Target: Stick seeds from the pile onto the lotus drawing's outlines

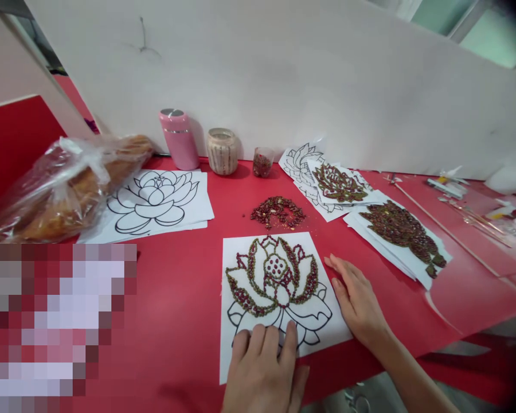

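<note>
A sheet of white paper point(312, 330) with a black-outlined lotus lies on the red table. Red and green beans or seeds fill and edge the lotus's upper petals; its lower petals point(309, 312) are bare outline. My left hand point(264, 367) rests palm down on the sheet's lower part, fingers apart and slightly bent, covering some of the drawing. Along the sheet's right edge lies my right hand point(356, 301), its fingers stretched out and touching the paper or the table beside it. Neither hand shows anything held. Just beyond the sheet is a loose pile of beans point(277, 212).
Against the white partition point(284, 74) stand a pink tumbler point(179, 140), a ribbed jar point(222, 152) and a small cup of beans point(262, 163). Lotus printouts point(189, 218) and a plastic-wrapped bundle point(81, 183) lie left. Bean-covered sheets point(399, 235) and a thin stick point(447, 226) lie right.
</note>
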`<move>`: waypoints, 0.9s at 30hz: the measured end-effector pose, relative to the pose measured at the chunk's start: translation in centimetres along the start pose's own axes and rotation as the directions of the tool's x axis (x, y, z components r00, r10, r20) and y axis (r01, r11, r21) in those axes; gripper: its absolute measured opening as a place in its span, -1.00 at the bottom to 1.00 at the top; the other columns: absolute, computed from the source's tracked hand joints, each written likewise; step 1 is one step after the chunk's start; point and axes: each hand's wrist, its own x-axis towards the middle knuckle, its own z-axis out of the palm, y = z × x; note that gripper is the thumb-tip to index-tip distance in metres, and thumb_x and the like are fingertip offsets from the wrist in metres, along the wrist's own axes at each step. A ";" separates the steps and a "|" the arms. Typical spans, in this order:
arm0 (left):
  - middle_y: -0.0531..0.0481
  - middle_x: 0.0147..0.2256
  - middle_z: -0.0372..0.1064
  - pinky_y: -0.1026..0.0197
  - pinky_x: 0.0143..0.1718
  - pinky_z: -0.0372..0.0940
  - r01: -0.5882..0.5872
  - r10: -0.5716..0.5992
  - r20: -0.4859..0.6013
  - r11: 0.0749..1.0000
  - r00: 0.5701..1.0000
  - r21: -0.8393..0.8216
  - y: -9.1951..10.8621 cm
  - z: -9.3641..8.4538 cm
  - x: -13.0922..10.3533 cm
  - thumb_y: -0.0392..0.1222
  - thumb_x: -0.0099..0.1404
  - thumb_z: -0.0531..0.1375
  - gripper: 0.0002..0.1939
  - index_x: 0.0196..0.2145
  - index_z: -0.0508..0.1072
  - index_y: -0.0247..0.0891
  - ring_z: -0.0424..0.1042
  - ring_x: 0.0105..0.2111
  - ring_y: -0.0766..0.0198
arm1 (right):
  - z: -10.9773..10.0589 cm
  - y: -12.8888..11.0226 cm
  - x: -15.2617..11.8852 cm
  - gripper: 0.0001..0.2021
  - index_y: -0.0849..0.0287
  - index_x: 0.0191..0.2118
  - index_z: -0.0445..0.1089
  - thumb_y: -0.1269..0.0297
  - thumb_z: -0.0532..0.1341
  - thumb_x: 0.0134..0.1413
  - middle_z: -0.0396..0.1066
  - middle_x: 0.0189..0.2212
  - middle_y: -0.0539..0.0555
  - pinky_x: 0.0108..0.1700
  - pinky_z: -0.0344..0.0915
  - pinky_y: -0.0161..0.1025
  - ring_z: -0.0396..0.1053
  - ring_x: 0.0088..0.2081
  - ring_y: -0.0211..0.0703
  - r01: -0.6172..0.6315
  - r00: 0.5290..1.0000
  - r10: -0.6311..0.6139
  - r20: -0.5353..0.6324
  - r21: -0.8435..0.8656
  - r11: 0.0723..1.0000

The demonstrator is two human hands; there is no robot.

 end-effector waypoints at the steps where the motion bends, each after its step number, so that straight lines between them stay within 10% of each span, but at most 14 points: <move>1: -0.02 -0.38 0.30 0.11 -0.36 0.06 -0.010 0.010 0.033 1.000 0.999 0.006 0.1 -0.1 0.1 -0.13 0.17 0.09 -0.63 -0.05 0.31 -0.23 0.23 -0.39 0.18 | 0.0 0.1 0.0 -0.57 0.12 0.17 0.01 0.32 -0.08 0.16 0.28 0.03 0.14 0.04 0.16 0.01 0.13 0.09 -0.04 0.006 1.000 -0.006 0.011 0.005 1.000; 12: 0.01 -0.49 0.26 0.11 -0.39 0.00 -0.017 0.025 -0.132 0.998 0.991 0.059 -1.0 1.5 -0.5 -0.04 0.15 0.06 -0.68 -0.16 0.37 -0.20 0.18 -0.45 0.18 | 0.5 -1.1 0.2 -0.57 0.13 0.16 -0.01 0.36 -0.08 0.16 0.27 0.03 0.15 0.01 0.18 0.04 0.16 0.08 -0.03 0.017 0.997 -0.017 0.078 0.001 1.000; 27: 0.00 -0.39 0.30 0.12 -0.34 0.10 -0.067 0.062 0.085 0.996 0.994 0.054 -2.9 -0.7 -0.4 0.01 0.16 0.12 -0.61 -0.08 0.33 -0.17 0.26 -0.38 0.17 | 1.3 -1.0 1.7 -0.63 0.12 0.09 0.08 0.31 -0.04 0.15 0.27 -0.07 0.18 -0.06 0.21 0.01 0.23 -0.02 -0.03 -0.073 0.997 0.074 -0.004 0.117 0.990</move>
